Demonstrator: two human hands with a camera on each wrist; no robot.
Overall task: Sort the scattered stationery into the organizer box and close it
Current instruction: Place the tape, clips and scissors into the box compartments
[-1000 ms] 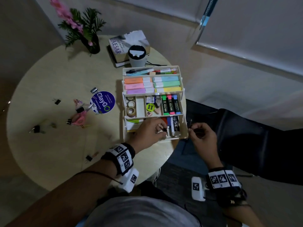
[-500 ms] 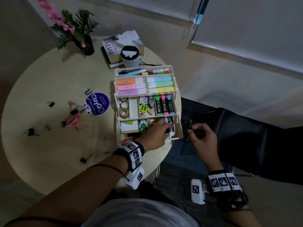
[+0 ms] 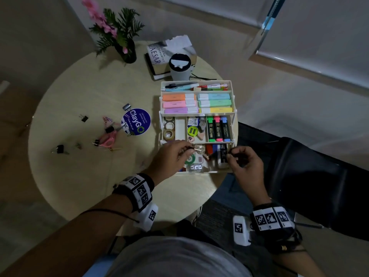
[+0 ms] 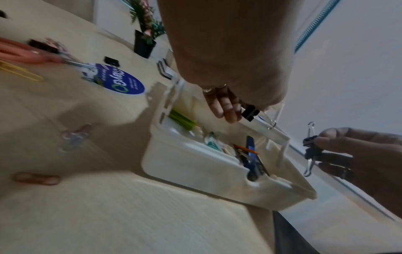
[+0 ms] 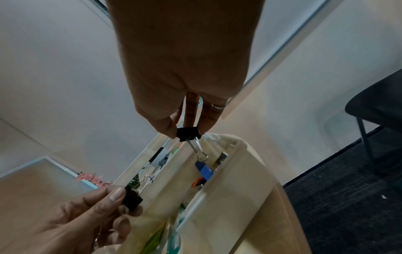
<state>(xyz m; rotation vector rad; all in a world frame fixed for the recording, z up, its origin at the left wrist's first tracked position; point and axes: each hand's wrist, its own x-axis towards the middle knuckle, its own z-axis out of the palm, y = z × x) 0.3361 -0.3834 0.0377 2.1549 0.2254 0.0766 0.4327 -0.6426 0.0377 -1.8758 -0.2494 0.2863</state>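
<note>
The white tiered organizer box (image 3: 233, 114) stands open on the round table, with highlighters, markers and tape in its trays. Over the bottom tray (image 4: 195, 165) my left hand (image 3: 190, 151) pinches a black binder clip (image 4: 250, 113) between thumb and fingers. My right hand (image 3: 232, 155) hovers at the box's near right corner and pinches another black binder clip (image 5: 188, 134), its wire handles hanging down; the left wrist view shows a second clip (image 4: 310, 154) below it in the same hand. More binder clips (image 3: 60, 148), pink scissors (image 3: 108, 139) and paper clips (image 4: 74, 137) lie scattered on the table's left.
A round blue sticker (image 3: 136, 121) lies left of the box. A potted plant (image 3: 125, 50), a book (image 3: 159, 54) and a lidded cup (image 3: 179, 66) stand at the table's far side. A black chair (image 3: 309, 186) is on the right, beyond the table edge.
My left hand has shifted slightly left over the bottom tray, a clip in its fingertips. The right hand has come closer to the box's right corner.
</note>
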